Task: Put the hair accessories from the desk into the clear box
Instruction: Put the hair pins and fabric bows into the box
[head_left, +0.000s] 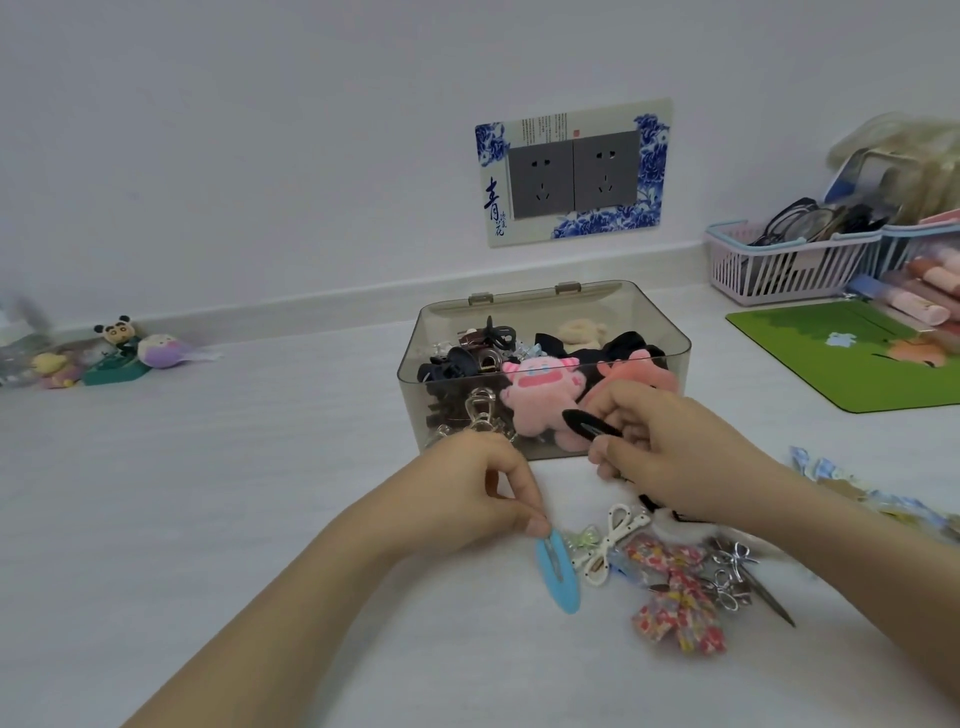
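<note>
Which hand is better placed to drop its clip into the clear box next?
The right hand. It holds the black oval snap clip raised against the clear plastic box front wall. The left hand pinches the blue oval snap clip low at the white desk.

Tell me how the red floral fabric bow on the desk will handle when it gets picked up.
The red floral fabric bow looks like soft cloth with loose tails, so it will probably flop and droop rather than hold its shape. It seems light for its size. It lies against the silver bow clips, so lifting it might drag or snag one.
</note>
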